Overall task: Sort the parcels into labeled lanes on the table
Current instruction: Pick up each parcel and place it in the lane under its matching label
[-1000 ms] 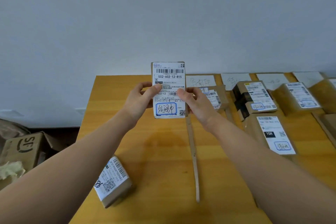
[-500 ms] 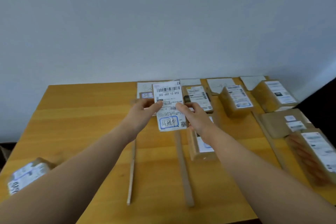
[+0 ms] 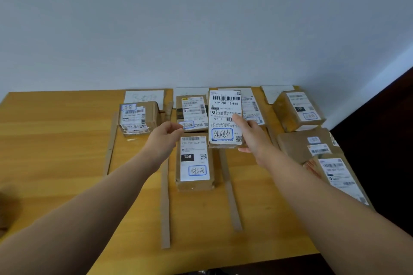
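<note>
A pale grey wall [image 3: 201,18] was seen behind a wide, honey-coloured wooden table [image 3: 55,140]. At the table's right edge a large flat brown paper parcel [image 3: 295,147] was laid, with a long white-labelled brown parcel [image 3: 339,178] just in front of it. A squat brown cardboard box [image 3: 298,110] was set near the wall in the far right lane. In the second lane from the left a brown box marked 15H [image 3: 194,163] was laid in front of a brown box with dark tape [image 3: 192,111], and a brown box with two white labels [image 3: 138,118] was placed in the left lane. The parcel being sorted, a brown cardboard box with a white label numbered 502-602 12-815 [image 3: 225,118], was held over the third lane, label toward the camera; whether its lower edge touched the table could not be told. The lanes were marked off by thin brown cardboard strips [image 3: 165,207] laid front to back, and white handwritten paper sheets [image 3: 144,96] were placed at their far ends. The sorted box was gripped at its right side by the right hand [image 3: 254,138], thumb pressed on the label, fingers curled beneath. The left hand [image 3: 166,138] was held just left of it, apart, fingers loosely curled around nothing.
</note>
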